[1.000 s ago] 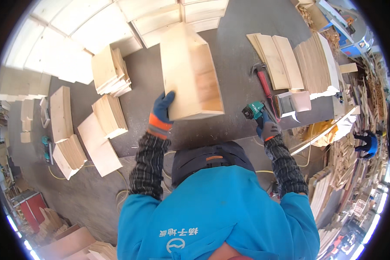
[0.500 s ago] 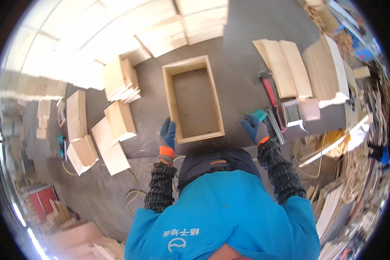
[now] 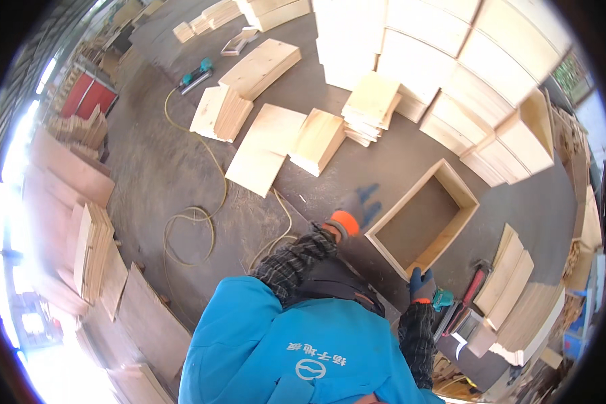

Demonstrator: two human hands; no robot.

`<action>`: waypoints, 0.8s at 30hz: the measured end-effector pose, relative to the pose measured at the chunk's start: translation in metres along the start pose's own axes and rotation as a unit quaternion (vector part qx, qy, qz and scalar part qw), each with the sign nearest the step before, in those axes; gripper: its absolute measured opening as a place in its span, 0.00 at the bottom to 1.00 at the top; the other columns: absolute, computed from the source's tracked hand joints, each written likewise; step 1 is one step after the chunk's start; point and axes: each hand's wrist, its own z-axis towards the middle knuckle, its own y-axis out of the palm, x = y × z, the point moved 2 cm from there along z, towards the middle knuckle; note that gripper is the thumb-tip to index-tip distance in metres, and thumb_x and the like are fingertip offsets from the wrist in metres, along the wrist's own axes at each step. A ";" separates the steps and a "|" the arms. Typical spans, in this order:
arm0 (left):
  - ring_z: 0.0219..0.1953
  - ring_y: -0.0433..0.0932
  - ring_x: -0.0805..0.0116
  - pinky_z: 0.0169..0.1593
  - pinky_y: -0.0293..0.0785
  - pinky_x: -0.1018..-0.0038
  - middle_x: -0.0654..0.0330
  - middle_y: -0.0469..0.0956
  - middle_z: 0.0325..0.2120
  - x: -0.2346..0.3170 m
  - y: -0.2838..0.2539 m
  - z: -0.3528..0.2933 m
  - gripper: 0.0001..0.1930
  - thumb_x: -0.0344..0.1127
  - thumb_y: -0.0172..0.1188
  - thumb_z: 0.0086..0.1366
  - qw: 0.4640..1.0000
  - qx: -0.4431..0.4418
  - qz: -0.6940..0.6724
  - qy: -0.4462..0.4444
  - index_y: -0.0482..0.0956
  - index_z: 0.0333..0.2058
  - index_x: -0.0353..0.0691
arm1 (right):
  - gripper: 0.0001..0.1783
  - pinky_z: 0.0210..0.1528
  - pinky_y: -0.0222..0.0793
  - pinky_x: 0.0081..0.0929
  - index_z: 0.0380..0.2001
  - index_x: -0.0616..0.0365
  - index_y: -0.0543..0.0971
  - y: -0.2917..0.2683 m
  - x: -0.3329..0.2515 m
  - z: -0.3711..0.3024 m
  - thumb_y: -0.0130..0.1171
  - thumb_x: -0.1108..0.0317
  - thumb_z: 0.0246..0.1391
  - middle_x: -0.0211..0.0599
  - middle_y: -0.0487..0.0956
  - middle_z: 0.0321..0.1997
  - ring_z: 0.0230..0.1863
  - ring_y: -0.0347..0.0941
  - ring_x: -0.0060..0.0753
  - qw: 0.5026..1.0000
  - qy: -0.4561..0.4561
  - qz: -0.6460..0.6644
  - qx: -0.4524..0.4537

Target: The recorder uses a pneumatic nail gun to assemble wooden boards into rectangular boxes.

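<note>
A rectangular wooden frame (image 3: 392, 250) of four boards lies on the dark worktable in front of me, the tabletop showing through its middle. My right hand (image 3: 421, 287), in a blue and orange work glove, has its fingers closed on the frame's near corner. Left of the frame, my gloved left hand (image 3: 358, 210) is above the table edge, fingers spread and somewhat blurred, holding nothing and apart from the frame. Beside my right hand lies a green-and-silver nail gun (image 3: 443, 300), and just past it a hammer with a red handle (image 3: 475, 285).
Light boards (image 3: 266, 149) and short board stacks (image 3: 316, 141) stand along the table's left. Finished wooden boxes (image 3: 417, 67) are piled high at the back. More thin panels (image 3: 508, 269) lie at right. A second green tool (image 3: 196, 74) sits far left, its yellow hose (image 3: 223, 182) looping across the floor.
My view has turned left, so the table appears farther right. My right hand has come from beside the nail gun to the frame's corner; my left hand has moved off the frame's side.
</note>
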 end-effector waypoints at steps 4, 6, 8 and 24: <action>0.52 0.84 0.55 0.62 0.77 0.61 0.53 0.86 0.54 -0.104 -0.085 0.019 0.31 0.40 0.74 0.66 0.948 0.302 -0.048 -0.093 0.79 0.65 0.37 | 0.24 0.30 0.79 0.38 0.53 0.64 0.81 0.014 0.068 0.033 0.58 0.52 0.68 0.49 0.87 0.31 0.24 0.85 0.40 0.999 -0.025 -0.018 0.039; 0.59 0.80 0.47 0.63 0.76 0.62 0.41 0.82 0.57 -0.169 -0.133 0.012 0.33 0.37 0.77 0.60 0.872 0.475 0.032 -0.117 0.79 0.62 0.29 | 0.24 0.25 0.78 0.33 0.50 0.67 0.80 0.018 0.076 0.038 0.58 0.53 0.70 0.47 0.86 0.30 0.21 0.83 0.35 0.995 -0.068 -0.028 0.072; 0.60 0.79 0.50 0.63 0.78 0.62 0.46 0.81 0.57 -0.241 -0.169 -0.017 0.35 0.36 0.79 0.59 0.791 0.573 -0.003 -0.217 0.77 0.64 0.33 | 0.23 0.25 0.78 0.35 0.46 0.68 0.81 0.014 0.046 0.030 0.58 0.53 0.70 0.49 0.85 0.29 0.21 0.83 0.36 0.999 -0.012 -0.018 0.035; 0.45 0.85 0.61 0.46 0.84 0.62 0.60 0.86 0.43 -0.315 -0.191 -0.067 0.13 0.37 0.65 0.76 0.576 0.257 -0.741 -0.228 0.82 0.54 0.41 | 0.36 0.18 0.75 0.38 0.33 0.66 0.86 -0.012 0.021 0.039 0.59 0.36 0.67 0.43 0.84 0.25 0.21 0.82 0.37 0.989 0.126 -0.083 -0.008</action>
